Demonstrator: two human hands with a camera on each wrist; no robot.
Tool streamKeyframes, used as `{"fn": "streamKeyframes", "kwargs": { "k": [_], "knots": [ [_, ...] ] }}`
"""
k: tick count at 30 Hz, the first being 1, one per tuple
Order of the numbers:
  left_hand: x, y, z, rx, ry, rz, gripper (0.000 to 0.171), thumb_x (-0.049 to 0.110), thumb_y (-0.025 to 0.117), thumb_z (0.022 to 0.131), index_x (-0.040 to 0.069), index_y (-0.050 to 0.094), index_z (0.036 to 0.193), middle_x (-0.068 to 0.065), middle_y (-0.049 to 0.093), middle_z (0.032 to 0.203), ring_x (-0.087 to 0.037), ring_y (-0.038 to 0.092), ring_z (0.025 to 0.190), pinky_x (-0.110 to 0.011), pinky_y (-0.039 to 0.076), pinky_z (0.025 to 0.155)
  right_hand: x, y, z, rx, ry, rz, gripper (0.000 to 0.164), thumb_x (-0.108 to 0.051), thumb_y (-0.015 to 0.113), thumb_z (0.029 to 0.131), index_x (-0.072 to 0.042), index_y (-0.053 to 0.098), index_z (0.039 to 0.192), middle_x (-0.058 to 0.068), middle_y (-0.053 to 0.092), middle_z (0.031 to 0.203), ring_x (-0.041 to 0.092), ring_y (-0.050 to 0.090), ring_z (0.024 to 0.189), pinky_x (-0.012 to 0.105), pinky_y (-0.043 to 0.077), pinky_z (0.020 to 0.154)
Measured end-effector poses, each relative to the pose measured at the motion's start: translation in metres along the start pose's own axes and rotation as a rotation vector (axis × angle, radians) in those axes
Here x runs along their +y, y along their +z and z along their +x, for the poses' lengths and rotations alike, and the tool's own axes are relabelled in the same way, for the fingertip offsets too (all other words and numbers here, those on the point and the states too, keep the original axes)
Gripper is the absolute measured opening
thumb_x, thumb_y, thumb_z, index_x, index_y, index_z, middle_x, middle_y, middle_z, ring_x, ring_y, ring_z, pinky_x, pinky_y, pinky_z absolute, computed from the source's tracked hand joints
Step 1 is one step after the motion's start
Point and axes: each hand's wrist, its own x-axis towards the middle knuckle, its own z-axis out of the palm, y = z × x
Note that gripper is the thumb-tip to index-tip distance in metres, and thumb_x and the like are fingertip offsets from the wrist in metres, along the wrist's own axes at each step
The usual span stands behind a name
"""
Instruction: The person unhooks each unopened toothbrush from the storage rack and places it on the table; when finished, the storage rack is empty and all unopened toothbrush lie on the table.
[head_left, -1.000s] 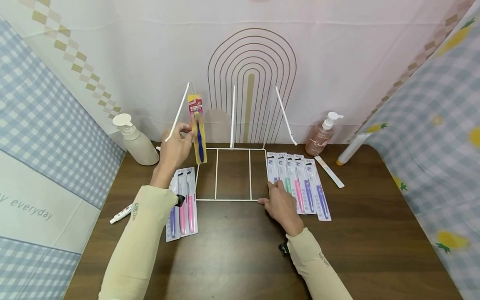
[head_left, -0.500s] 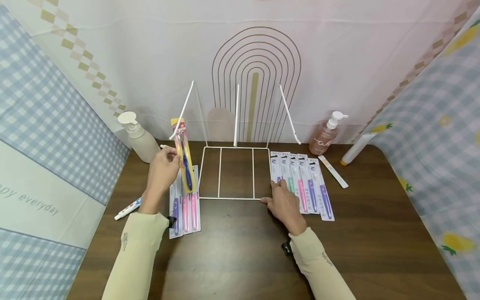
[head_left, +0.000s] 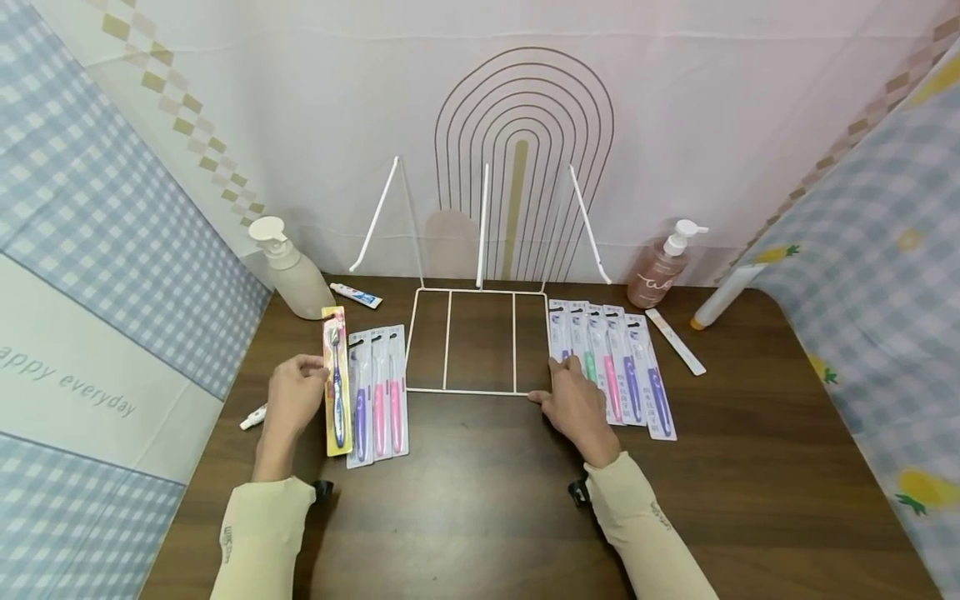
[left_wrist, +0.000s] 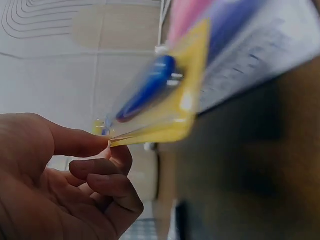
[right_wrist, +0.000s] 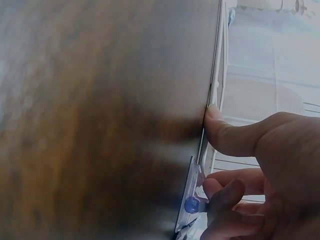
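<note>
My left hand [head_left: 295,400] pinches the left edge of a yellow-backed toothbrush pack [head_left: 337,392] between thumb and fingers. In the left wrist view, its blue handle [left_wrist: 152,85] shows through the clear blister. The pack lies alongside three white toothbrush packs [head_left: 378,392] with purple and pink handles. At the front right corner of a white wire rack [head_left: 514,342] my right hand [head_left: 577,408] grips the base, thumb on the front wire. That hand partly covers a row of several white toothbrush packs [head_left: 615,367]. The rack's three arms hold nothing.
A cream pump bottle [head_left: 300,279] and a small toothpaste tube [head_left: 356,295] stand and lie back left. Another small tube [head_left: 253,417] is by the left forearm. Back right are a pink pump bottle [head_left: 657,275], a white tube [head_left: 726,297] and a slim white packet [head_left: 675,342].
My left hand has brought the yellow toothbrush pack from the rack's left arm down and left, beside the white packs. My right hand has stayed at the rack's corner.
</note>
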Motion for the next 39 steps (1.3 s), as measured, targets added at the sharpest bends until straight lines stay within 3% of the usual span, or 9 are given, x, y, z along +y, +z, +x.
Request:
{"fn": "streamKeyframes", "kwargs": {
  "k": [2,6,7,9,14,17,32,39],
  "knots": [
    [-0.004,0.001,-0.002,-0.008,-0.027,0.004,0.035,0.015,0.06,0.109,-0.009,0.075,0.13,-0.032,0.082,0.121,-0.034,0.076,0.098,-0.032,0.053,0.075,0.006,0.004,0.002,0.001,-0.014,0.009,0.081,-0.034,0.089,0.101,0.008,0.057,0.162,0.032,0.062,0.136,0.03,0.058,0.075,0.051,0.055,0.063],
    [-0.024,0.01,0.008,0.002,-0.038,0.001,0.03,0.017,0.065,0.105,-0.005,0.079,0.12,-0.018,0.083,0.1,-0.022,0.072,0.081,-0.032,0.052,0.068,0.016,0.011,0.007,0.022,-0.044,0.021,0.081,-0.035,0.091,0.1,0.008,0.059,0.161,0.031,0.062,0.132,0.027,0.055,0.071,0.046,0.05,0.058],
    [-0.019,0.01,0.004,0.008,-0.054,-0.003,0.03,0.016,0.066,0.105,-0.006,0.079,0.119,-0.02,0.083,0.1,-0.023,0.072,0.081,-0.033,0.052,0.067,0.02,0.016,0.009,0.032,-0.054,0.019,0.081,-0.036,0.091,0.099,0.007,0.06,0.16,0.031,0.063,0.131,0.027,0.055,0.071,0.045,0.05,0.057],
    [-0.034,0.015,0.013,-0.009,-0.053,-0.006,0.029,0.017,0.069,0.103,-0.006,0.08,0.118,-0.016,0.082,0.095,-0.019,0.069,0.077,-0.033,0.051,0.065,0.016,0.011,0.007,0.028,-0.045,0.026,0.081,-0.035,0.092,0.099,0.007,0.061,0.16,0.03,0.063,0.131,0.028,0.056,0.071,0.045,0.051,0.058],
    [-0.065,0.026,0.029,-0.065,-0.087,0.043,0.033,0.022,0.07,0.104,-0.002,0.081,0.125,-0.018,0.084,0.105,-0.02,0.073,0.084,-0.033,0.054,0.067,0.003,-0.002,-0.002,0.003,-0.02,0.036,0.08,-0.032,0.092,0.098,0.008,0.06,0.16,0.031,0.063,0.133,0.028,0.058,0.074,0.048,0.053,0.06],
    [-0.076,0.03,0.033,-0.066,-0.094,0.07,0.033,0.023,0.07,0.105,0.0,0.082,0.125,-0.019,0.086,0.108,-0.021,0.075,0.086,-0.033,0.056,0.069,0.003,-0.001,-0.003,0.011,-0.022,0.032,0.08,-0.032,0.092,0.098,0.008,0.061,0.159,0.03,0.063,0.131,0.027,0.057,0.073,0.048,0.052,0.06],
    [-0.046,0.024,0.002,-0.007,-0.062,0.056,0.028,0.022,0.07,0.107,-0.001,0.084,0.116,-0.019,0.087,0.108,-0.019,0.077,0.088,-0.029,0.054,0.071,0.01,0.007,0.001,0.011,-0.028,0.023,0.082,-0.036,0.092,0.099,0.007,0.06,0.161,0.03,0.063,0.131,0.029,0.057,0.073,0.047,0.051,0.059],
    [-0.022,0.018,-0.031,0.054,-0.056,-0.008,0.034,0.022,0.067,0.113,-0.008,0.079,0.124,-0.028,0.084,0.11,-0.022,0.076,0.082,-0.027,0.054,0.067,0.003,0.004,-0.004,-0.024,-0.004,0.031,0.082,-0.033,0.091,0.1,0.008,0.057,0.162,0.032,0.062,0.136,0.028,0.056,0.074,0.045,0.051,0.061]
  ]
}}
